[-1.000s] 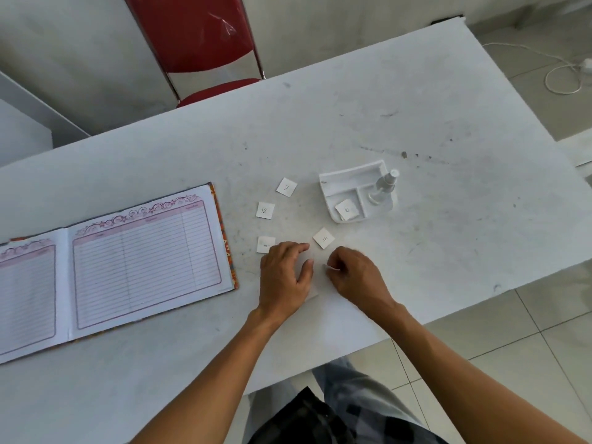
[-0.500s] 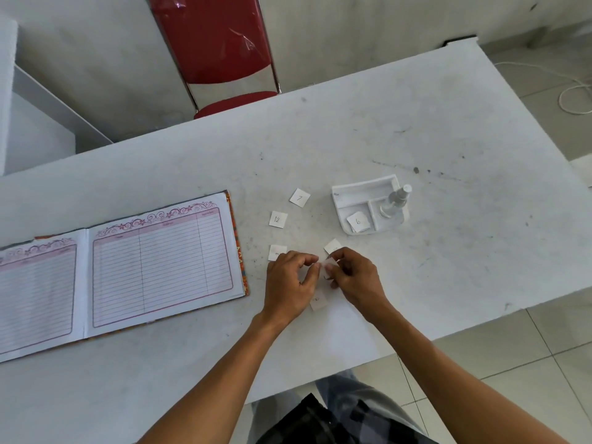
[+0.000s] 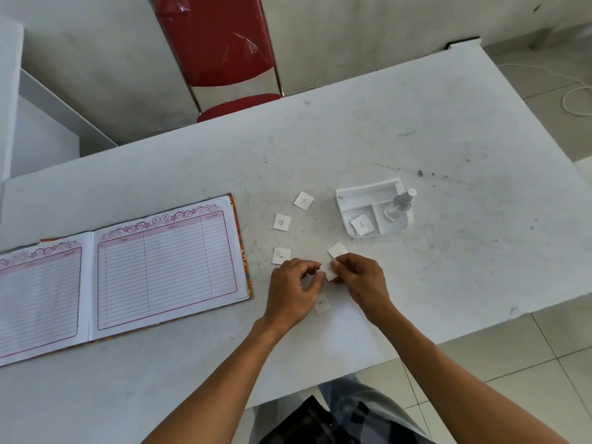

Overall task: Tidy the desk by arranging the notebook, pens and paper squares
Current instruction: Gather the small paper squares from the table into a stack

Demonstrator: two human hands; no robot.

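Both hands have lifted off the table since a second ago and now meet over one paper square.

Right hand (image 3: pixel 360 278) pinches the held paper square (image 3: pixel 330 272) between thumb and fingertips, and the left hand (image 3: pixel 293 291) touches its other edge with curled fingers, so both are clamped on it. Just below the hands, near the left thumb, lies a square marked 8 (image 3: pixel 322 303). Just beyond the right hand sits another square (image 3: pixel 338 249); beside the left knuckles is one marked 9 (image 3: pixel 281 255), with the 12 square (image 3: pixel 282 222) and the 7 square (image 3: pixel 303 200) farther off. Beyond the right hand a white divided tray (image 3: pixel 358 195) holds the 6 square (image 3: pixel 362 224) and a small white bottle (image 3: pixel 398 205). Well to the left of the left hand, the open notebook (image 3: pixel 128 270) lies flat on the table (image 3: pixel 448 139).
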